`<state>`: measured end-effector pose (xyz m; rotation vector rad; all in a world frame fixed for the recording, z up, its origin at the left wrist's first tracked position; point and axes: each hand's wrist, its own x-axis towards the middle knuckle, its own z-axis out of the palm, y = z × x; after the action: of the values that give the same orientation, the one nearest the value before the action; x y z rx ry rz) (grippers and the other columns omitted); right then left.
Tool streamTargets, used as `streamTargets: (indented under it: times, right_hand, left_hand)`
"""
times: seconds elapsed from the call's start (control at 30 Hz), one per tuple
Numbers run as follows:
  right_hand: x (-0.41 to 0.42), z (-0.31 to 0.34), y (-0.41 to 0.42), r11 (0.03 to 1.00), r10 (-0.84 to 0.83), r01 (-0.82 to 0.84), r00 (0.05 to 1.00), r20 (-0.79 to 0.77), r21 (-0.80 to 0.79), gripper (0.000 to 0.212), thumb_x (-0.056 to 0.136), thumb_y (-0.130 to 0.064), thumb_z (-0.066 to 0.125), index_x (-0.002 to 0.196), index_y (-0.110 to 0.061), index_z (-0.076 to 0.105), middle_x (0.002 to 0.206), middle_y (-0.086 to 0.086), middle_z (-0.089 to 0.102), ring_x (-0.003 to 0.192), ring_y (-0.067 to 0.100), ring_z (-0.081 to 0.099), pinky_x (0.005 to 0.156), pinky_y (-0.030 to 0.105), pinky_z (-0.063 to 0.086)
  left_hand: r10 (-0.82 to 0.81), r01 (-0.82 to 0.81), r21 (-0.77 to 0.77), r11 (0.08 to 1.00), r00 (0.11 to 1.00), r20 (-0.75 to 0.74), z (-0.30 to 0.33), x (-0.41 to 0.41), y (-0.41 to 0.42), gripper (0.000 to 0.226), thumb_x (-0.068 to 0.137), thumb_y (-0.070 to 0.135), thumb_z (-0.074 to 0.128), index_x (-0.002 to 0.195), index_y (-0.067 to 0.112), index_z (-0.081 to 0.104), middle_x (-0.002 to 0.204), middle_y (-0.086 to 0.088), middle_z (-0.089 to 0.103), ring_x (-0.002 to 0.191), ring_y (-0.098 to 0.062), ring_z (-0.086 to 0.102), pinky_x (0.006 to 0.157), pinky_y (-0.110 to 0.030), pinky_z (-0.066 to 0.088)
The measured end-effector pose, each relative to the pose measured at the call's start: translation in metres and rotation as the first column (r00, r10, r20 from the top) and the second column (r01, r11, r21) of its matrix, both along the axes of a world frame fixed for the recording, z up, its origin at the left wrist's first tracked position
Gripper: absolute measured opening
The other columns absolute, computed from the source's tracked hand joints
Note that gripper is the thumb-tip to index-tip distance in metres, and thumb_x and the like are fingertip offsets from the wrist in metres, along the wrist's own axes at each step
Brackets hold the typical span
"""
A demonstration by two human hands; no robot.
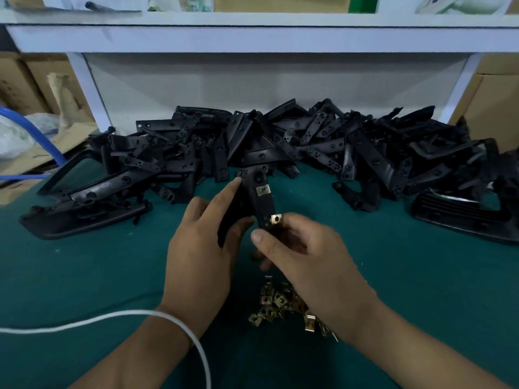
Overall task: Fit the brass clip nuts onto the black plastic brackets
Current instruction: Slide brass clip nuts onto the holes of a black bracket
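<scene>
A black plastic bracket [259,200] is held up over the green mat in the middle of the view. My left hand [202,248] grips its left side, index finger stretched along the edge. One brass clip nut [263,189] sits on the bracket's middle tab. My right hand [303,248] pinches a second brass clip nut [276,219] against the bracket's near end. A heap of loose brass clip nuts [283,304] lies on the mat just below my hands, partly hidden by my right wrist.
A long pile of black plastic brackets [280,147] runs across the back of the green mat [84,276]. A large black part [81,217] lies left, a ribbed one [460,217] right. A white cord [112,318] crosses my left wrist. A white shelf frame [252,37] stands behind.
</scene>
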<state>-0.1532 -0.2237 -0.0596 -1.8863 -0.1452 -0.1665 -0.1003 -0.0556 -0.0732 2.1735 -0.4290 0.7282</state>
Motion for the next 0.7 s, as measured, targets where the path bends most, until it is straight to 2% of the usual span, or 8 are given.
streamTargets:
  times: [0.07, 0.1, 0.2, 0.27, 0.33, 0.37, 0.53, 0.7]
  right_hand:
    - [-0.001, 0.000, 0.006, 0.994, -0.105, 0.108, 0.990, 0.094, -0.023, 0.030, 0.096, -0.054, 0.066, 0.085, -0.027, 0.068, 0.075, -0.005, 0.075, 0.065, 0.009, 0.069, 0.062, 0.024, 0.058]
    - [-0.001, -0.001, 0.007, 0.989, -0.146, 0.149, 0.981, 0.130, -0.014, 0.035, 0.096, -0.053, 0.067, 0.080, -0.023, 0.065, 0.070, -0.001, 0.072, 0.060, 0.015, 0.065, 0.054, 0.024, 0.053]
    - [0.000, -0.002, 0.006, 0.975, -0.212, 0.220, 0.954, 0.211, -0.013, 0.045, 0.097, -0.054, 0.068, 0.074, -0.017, 0.056, 0.064, 0.007, 0.064, 0.056, 0.026, 0.057, 0.048, 0.034, 0.047]
    - [0.000, -0.001, 0.006, 0.973, -0.216, 0.229, 0.943, 0.253, -0.020, 0.044, 0.098, -0.053, 0.067, 0.070, -0.024, 0.050, 0.058, -0.001, 0.058, 0.046, 0.017, 0.047, 0.041, 0.028, 0.038]
    - [0.000, 0.000, 0.007, 0.966, -0.220, 0.250, 0.930, 0.296, -0.067, 0.044, 0.100, -0.051, 0.065, 0.067, -0.033, 0.042, 0.054, -0.009, 0.050, 0.043, 0.008, 0.040, 0.040, 0.018, 0.029]
    - [0.001, 0.000, 0.007, 0.958, -0.225, 0.268, 0.924, 0.309, -0.102, 0.045, 0.101, -0.052, 0.064, 0.068, -0.032, 0.040, 0.054, -0.009, 0.049, 0.042, 0.008, 0.039, 0.040, 0.017, 0.028]
    - [0.001, 0.003, 0.008, 0.870, -0.249, 0.375, 0.895, 0.371, -0.320, 0.047, 0.102, -0.058, 0.055, 0.070, -0.028, 0.037, 0.049, -0.004, 0.045, 0.044, 0.019, 0.046, 0.040, 0.026, 0.032]
    - [-0.002, 0.011, 0.009, 0.753, -0.252, 0.442, 0.878, 0.406, -0.488, 0.048, 0.103, -0.060, 0.046, 0.070, -0.030, 0.029, 0.046, -0.009, 0.040, 0.038, 0.012, 0.038, 0.043, 0.024, 0.026]
  left_hand:
    - [0.000, 0.000, -0.030, 1.000, 1.000, -0.007, 0.002, -0.003, -0.004, 0.058, 0.090, 0.042, 0.063, 0.147, 0.038, 0.052, 0.098, 0.012, 0.053, 0.083, -0.004, 0.053, 0.068, -0.011, 0.041]
    - [-0.001, 0.001, -0.041, 0.999, 1.000, -0.008, 0.003, -0.004, -0.006, 0.059, 0.089, 0.042, 0.064, 0.147, 0.038, 0.052, 0.097, 0.012, 0.054, 0.083, -0.004, 0.053, 0.069, -0.012, 0.042]
    - [-0.030, 0.030, -0.050, 0.998, 0.999, -0.013, 0.003, -0.006, -0.011, 0.060, 0.090, 0.038, 0.068, 0.148, 0.033, 0.054, 0.094, 0.009, 0.056, 0.082, -0.006, 0.054, 0.070, -0.012, 0.044]
    - [-0.051, 0.051, -0.052, 0.997, 0.999, -0.013, 0.004, -0.007, -0.011, 0.060, 0.091, 0.033, 0.070, 0.149, 0.029, 0.054, 0.093, 0.006, 0.057, 0.082, -0.007, 0.056, 0.070, -0.012, 0.045]
    - [-0.068, 0.068, -0.049, 0.996, 0.998, -0.015, 0.005, -0.008, -0.012, 0.061, 0.091, 0.032, 0.070, 0.149, 0.026, 0.054, 0.095, 0.004, 0.060, 0.083, -0.010, 0.059, 0.071, -0.017, 0.048]
    - [-0.073, 0.072, -0.047, 0.996, 0.997, -0.017, 0.005, -0.008, -0.012, 0.061, 0.091, 0.032, 0.070, 0.149, 0.025, 0.053, 0.097, 0.003, 0.062, 0.085, -0.010, 0.060, 0.073, -0.021, 0.050]
    - [-0.073, 0.072, -0.037, 0.997, 0.997, -0.014, 0.005, -0.008, -0.013, 0.061, 0.092, 0.032, 0.069, 0.150, 0.023, 0.053, 0.096, 0.004, 0.063, 0.083, -0.010, 0.060, 0.072, -0.022, 0.049]
    - [-0.076, 0.076, -0.037, 0.996, 0.997, -0.006, 0.005, -0.008, -0.013, 0.061, 0.093, 0.032, 0.070, 0.150, 0.022, 0.053, 0.095, 0.003, 0.062, 0.082, -0.010, 0.060, 0.071, -0.025, 0.050]
